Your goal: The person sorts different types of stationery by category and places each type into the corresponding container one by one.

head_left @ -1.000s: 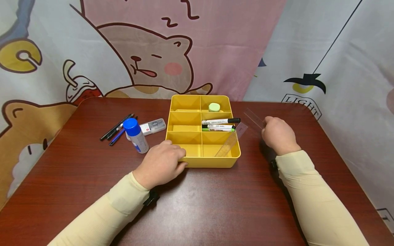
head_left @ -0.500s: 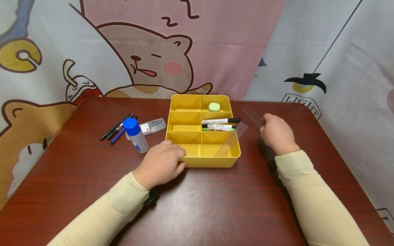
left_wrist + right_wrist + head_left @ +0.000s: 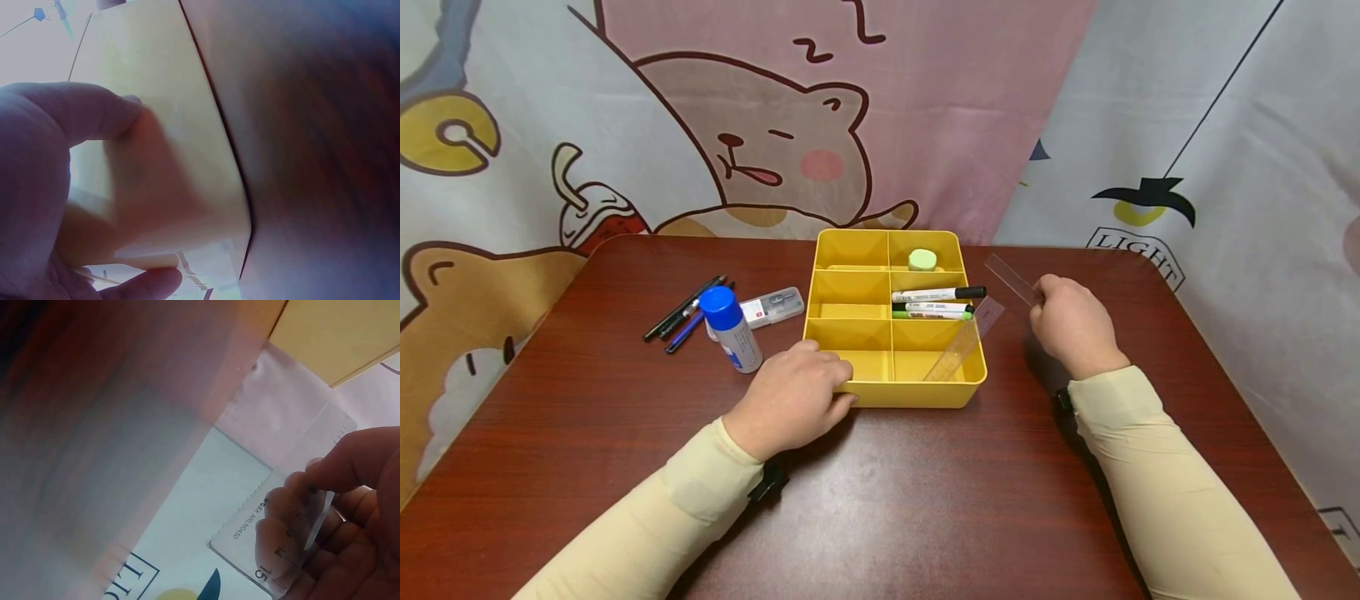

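Observation:
My left hand (image 3: 790,402) grips the front left corner of a yellow divided organizer box (image 3: 917,395). In the left wrist view its thumb (image 3: 103,114) presses the outer wall. My right hand (image 3: 1075,327) pinches a clear plastic ruler (image 3: 1009,277) above the table, right of the box. The right wrist view shows this ruler (image 3: 240,534) between thumb and fingers, with printed numbers. Another clear ruler (image 3: 961,346) leans in the front right compartment, its end over the rim. Several markers (image 3: 932,295) lie in the middle right compartment. A pale green block (image 3: 922,260) sits in the back right one.
Left of the box, a white bottle with a blue cap (image 3: 733,333) stands on the brown table (image 3: 895,508). Behind it lie a grey and white case (image 3: 775,308) and several pens (image 3: 681,315). A printed cloth (image 3: 955,117) hangs along the table's far edge.
My right hand has shifted slightly left and away from me with the ruler, bringing its tip nearer the box. My left hand and the box have stayed put.

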Available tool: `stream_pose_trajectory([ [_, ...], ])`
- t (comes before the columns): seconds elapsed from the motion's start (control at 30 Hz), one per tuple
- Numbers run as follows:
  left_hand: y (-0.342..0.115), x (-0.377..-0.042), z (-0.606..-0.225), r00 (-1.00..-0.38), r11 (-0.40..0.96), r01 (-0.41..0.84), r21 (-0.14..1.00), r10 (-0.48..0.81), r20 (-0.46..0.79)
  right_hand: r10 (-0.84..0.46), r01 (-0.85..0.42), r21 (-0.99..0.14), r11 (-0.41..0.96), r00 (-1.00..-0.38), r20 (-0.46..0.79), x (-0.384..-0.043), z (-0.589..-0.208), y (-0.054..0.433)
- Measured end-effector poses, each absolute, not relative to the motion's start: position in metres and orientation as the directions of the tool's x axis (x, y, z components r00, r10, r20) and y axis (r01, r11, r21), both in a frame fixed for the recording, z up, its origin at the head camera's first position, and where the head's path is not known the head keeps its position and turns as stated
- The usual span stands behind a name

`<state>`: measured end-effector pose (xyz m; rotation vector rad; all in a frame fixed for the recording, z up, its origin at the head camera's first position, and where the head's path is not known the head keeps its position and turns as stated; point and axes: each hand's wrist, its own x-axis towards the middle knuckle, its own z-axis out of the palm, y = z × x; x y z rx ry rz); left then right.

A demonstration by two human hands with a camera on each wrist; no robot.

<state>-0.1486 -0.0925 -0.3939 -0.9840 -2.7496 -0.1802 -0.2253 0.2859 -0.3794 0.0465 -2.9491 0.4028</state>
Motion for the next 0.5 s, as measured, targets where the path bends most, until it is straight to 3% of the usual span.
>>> stream_pose_trajectory([
  [0.5,-0.0925,-0.1480,-0.3932,-0.752,0.768,0.639,0.049,0.611,0.247,-0.013,-0.051,-0.252,0.966,-0.989,0.150,-0.2260,-0.3785,0.2854],
])
